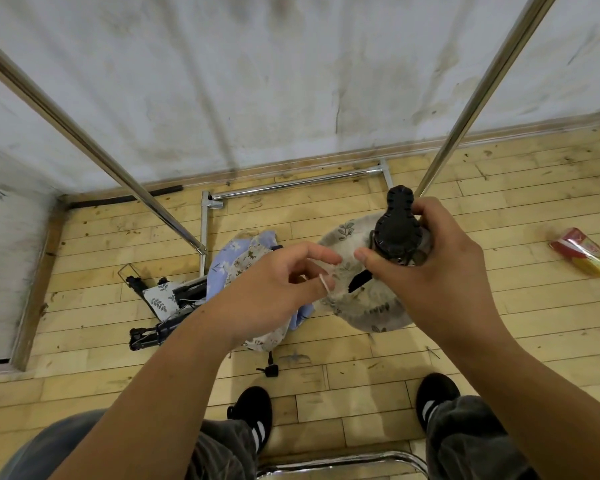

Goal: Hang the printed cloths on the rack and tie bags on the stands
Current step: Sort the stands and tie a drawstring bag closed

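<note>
View from above. A stained white wall [291,81] fills the upper half; a pale plank floor [499,306] fills the lower half. The rack [482,98] stands against the wall: two chrome poles rise towards you, left and right, and its base bar lies on the floor by the skirting.

Your right hand [440,261] closes round the neck of the upright black stand [397,226]. Its fingers are curled behind the knobbed head and its thumb presses cloth against the front. The grey leaf-print bag [368,306] hangs round that stand, directly below your right hand and clear of the floor.

Your left hand [278,285], just beside the bag, holds a thin white string [326,284]. The string is looped over one bent finger and runs to the bag's edge, while the forefinger reaches towards the cloth.

A heap of printed cloths [243,261], blue floral and beige, lies on the floor under your left hand, at the foot of the rack. Left of the heap lie folded black stands [160,317], with a small leaf-print bag [161,296] on them.

A red and yellow packet [584,252] lies on the floor well to the right.
</note>
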`<state>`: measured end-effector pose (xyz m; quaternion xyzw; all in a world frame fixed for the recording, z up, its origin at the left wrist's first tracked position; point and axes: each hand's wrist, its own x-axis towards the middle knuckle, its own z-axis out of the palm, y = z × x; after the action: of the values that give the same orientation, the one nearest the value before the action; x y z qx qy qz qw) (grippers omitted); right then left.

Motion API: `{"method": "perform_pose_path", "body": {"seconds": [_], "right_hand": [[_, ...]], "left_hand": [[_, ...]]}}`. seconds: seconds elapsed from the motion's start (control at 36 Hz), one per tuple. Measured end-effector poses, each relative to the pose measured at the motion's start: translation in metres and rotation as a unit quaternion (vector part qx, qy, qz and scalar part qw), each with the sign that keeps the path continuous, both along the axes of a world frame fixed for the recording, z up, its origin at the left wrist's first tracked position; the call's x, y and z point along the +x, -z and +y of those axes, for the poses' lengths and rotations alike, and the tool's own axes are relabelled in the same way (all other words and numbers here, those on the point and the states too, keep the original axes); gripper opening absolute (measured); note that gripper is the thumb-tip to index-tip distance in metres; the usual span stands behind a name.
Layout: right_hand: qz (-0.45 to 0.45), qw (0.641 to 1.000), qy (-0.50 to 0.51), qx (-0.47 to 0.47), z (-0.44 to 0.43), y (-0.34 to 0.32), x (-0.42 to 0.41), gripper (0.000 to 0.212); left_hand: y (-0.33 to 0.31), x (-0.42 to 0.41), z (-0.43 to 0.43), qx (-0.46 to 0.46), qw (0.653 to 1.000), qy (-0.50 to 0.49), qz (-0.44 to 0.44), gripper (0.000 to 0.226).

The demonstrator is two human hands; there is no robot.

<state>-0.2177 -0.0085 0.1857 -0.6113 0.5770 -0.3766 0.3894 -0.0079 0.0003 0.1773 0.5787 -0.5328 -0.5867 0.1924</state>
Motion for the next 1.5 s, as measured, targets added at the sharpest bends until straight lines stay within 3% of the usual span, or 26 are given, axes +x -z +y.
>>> {"method": "perform_pose_path", "body": {"seconds": [0.28,0.42,0.56,0.72,0.81,0.97,1.11,1.25,1.36,1.5], "right_hand": [[0.022,0.999,-0.006,0.033,0.000,0.008,0.001,0.047],[0.032,0.998,-0.027,0.054,0.002,0.009,0.005,0.045],[0.069,0.993,-0.065,0.071,0.003,0.012,0.007,0.038],[0.087,0.991,-0.069,0.075,0.003,0.016,0.009,0.041],[0.111,0.986,-0.083,0.090,0.003,0.017,0.008,0.052],[0.086,0.987,-0.063,0.124,0.000,0.015,0.002,0.043],[0.050,0.991,-0.016,0.120,0.001,0.013,-0.003,0.052],[0.040,0.994,0.033,0.093,-0.002,0.014,-0.006,0.038],[0.037,0.995,0.046,0.086,-0.004,0.014,-0.008,0.043],[0.009,0.993,0.047,0.108,-0.006,0.014,-0.007,0.043]], "left_hand": [[-0.011,-0.003,0.002,-0.148,0.986,-0.074,0.023,0.038],[-0.014,-0.009,0.006,-0.174,0.983,-0.057,0.032,0.043],[-0.019,-0.015,0.010,-0.208,0.978,-0.018,0.010,0.062],[-0.014,-0.011,0.010,-0.200,0.977,0.060,-0.041,0.055],[-0.015,-0.006,0.006,-0.202,0.975,0.050,-0.072,0.050],[-0.017,0.015,-0.001,-0.194,0.973,0.008,-0.126,0.042],[-0.021,0.022,0.000,-0.204,0.971,-0.002,-0.125,0.043],[-0.021,0.022,0.001,-0.218,0.966,0.008,-0.139,0.047],[-0.019,0.020,0.001,-0.236,0.961,0.013,-0.141,0.049],[-0.020,0.010,0.004,-0.230,0.966,0.015,-0.115,0.035]]}}
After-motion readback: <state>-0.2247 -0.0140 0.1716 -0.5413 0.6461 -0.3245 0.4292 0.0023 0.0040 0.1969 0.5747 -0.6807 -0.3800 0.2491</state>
